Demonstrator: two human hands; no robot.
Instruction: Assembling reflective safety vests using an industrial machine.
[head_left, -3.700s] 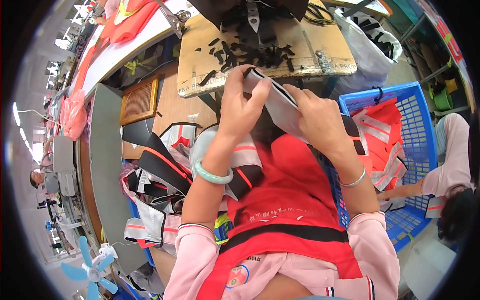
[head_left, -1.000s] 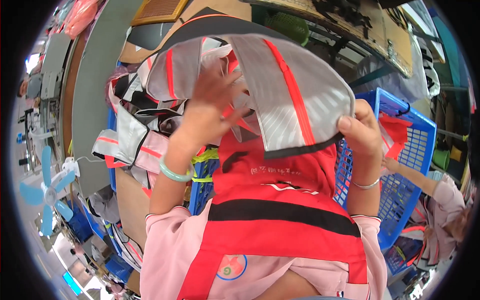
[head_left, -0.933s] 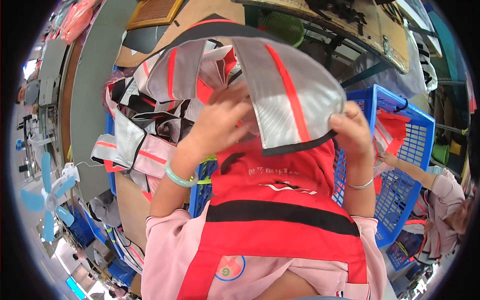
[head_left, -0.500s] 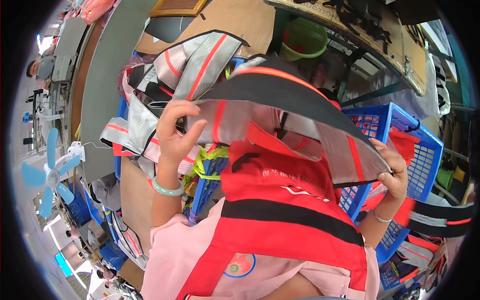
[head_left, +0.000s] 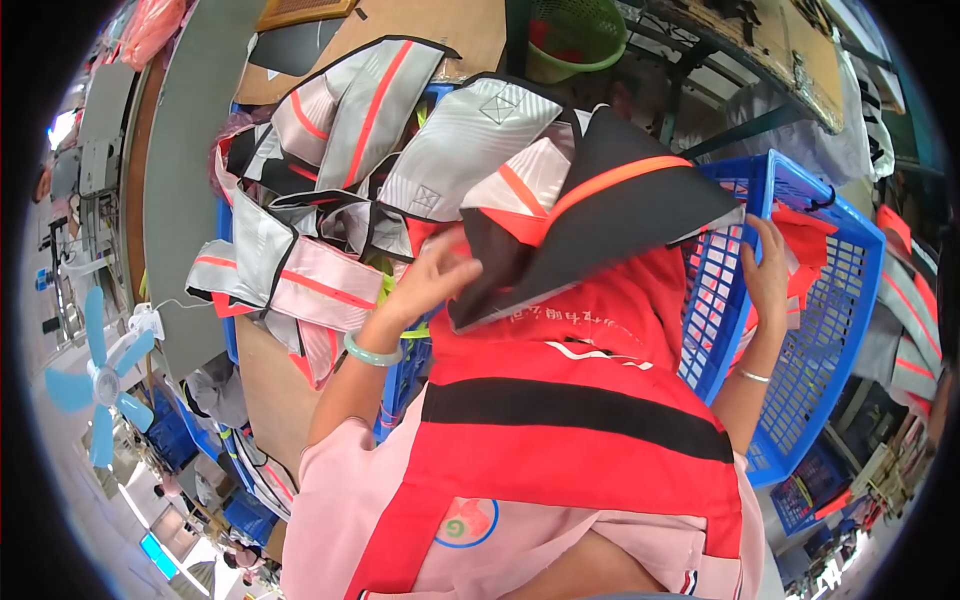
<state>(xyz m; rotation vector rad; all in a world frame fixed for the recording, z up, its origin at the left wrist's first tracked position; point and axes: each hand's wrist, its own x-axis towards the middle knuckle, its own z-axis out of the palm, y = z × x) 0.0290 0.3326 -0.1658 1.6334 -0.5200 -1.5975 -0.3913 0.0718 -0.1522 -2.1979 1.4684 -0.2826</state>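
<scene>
In front of me is a black fabric piece with an orange-red stripe, folded over so that part of its silver-grey and red side shows. My left hand is at its lower left edge, fingers apart and slightly blurred, with a pale green bangle on the wrist. Close to the piece's right corner is my right hand, its thumb and fingers apart beside the rim of a blue basket. Whether its fingertips touch the corner I cannot tell. Left of the piece, silver-grey strips with black edging and orange-red stripes lie heaped.
A blue plastic basket with red fabric inside stands at my right. Behind stands a green basket under a worktable. A long grey tabletop runs along the left, near a blue-bladed fan.
The fabric piece was spread between both hands and is now folded over, its black side up. My left hand has moved right and down; the fingers of my right hand have come apart.
</scene>
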